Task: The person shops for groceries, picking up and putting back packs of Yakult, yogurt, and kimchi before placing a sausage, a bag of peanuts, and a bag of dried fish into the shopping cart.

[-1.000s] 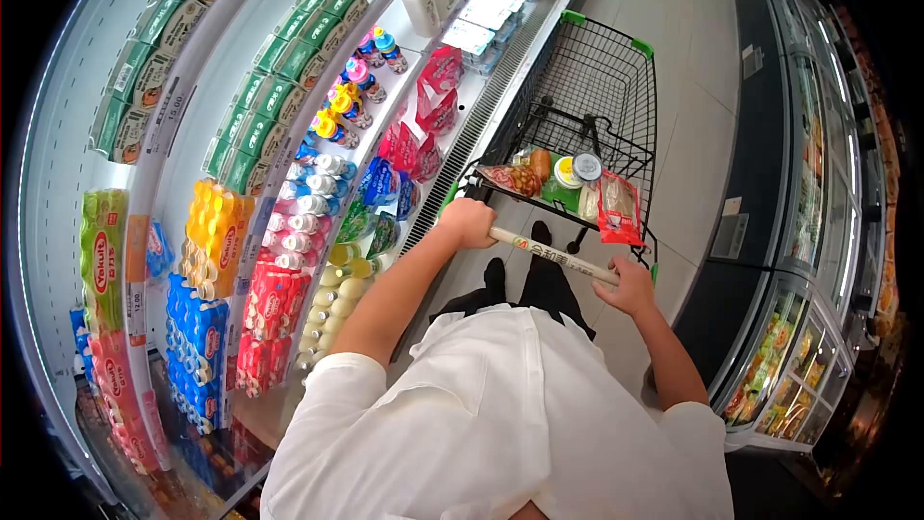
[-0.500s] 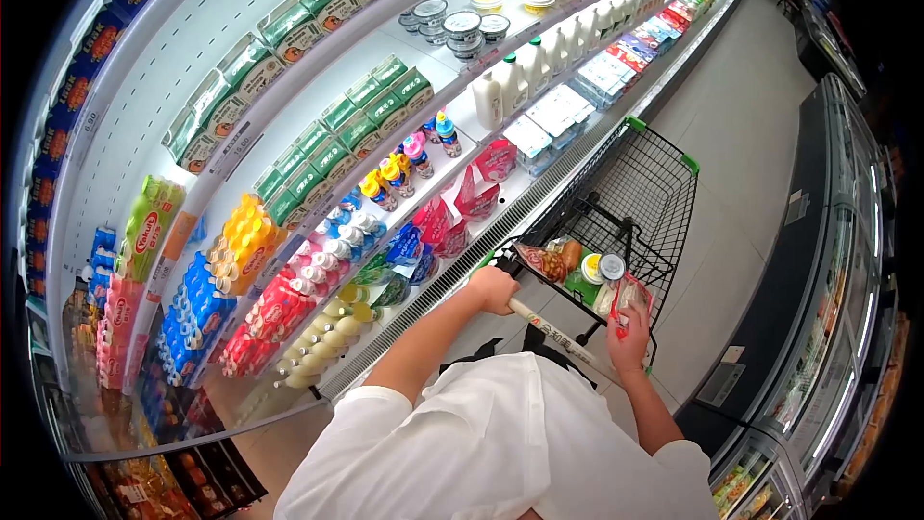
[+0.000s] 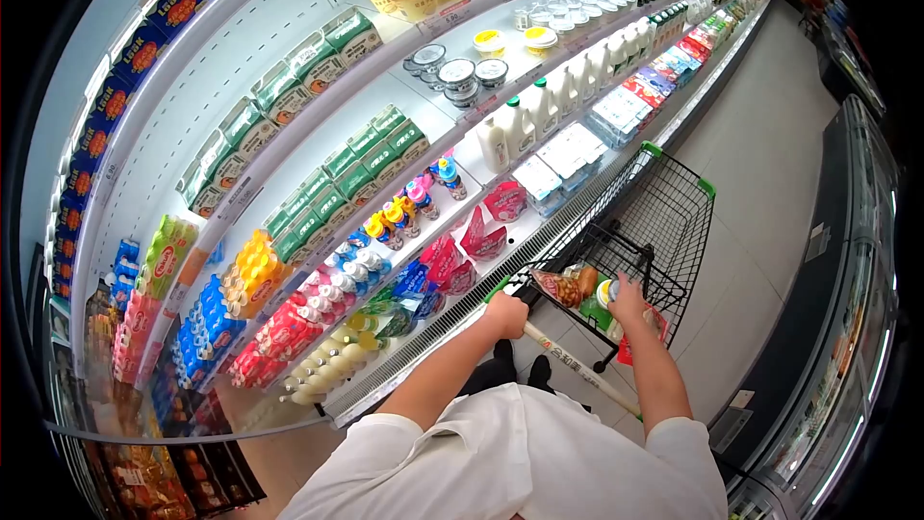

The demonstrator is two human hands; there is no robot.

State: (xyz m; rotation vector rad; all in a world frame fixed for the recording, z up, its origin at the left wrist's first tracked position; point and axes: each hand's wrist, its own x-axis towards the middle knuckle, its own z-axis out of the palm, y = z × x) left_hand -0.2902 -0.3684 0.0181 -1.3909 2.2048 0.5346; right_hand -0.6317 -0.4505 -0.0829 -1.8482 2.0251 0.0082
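A black wire shopping cart [image 3: 664, 221] with green corners stands ahead of me. My left hand [image 3: 506, 315] is wrapped round the left end of its handle [image 3: 577, 366]. Inside the cart's near part lie a bag of brown round items [image 3: 558, 287], a green package [image 3: 595, 310] and a red-edged package [image 3: 656, 325]. My right hand [image 3: 628, 299] reaches over these goods, its fingers at a round-lidded container [image 3: 606, 292]; whether they grip it is unclear.
Along the left runs a chilled shelf [image 3: 385, 87] with green cartons [image 3: 313, 202], white bottles [image 3: 520, 125] and colourful drink packs [image 3: 207, 327]. A freezer case [image 3: 818, 327] lines the right side. Tiled floor [image 3: 760, 193] shows between them.
My right hand has moved from the red-edged package up and left to the round-lidded container. My left hand stays on the handle. The shelf view has shifted slightly.
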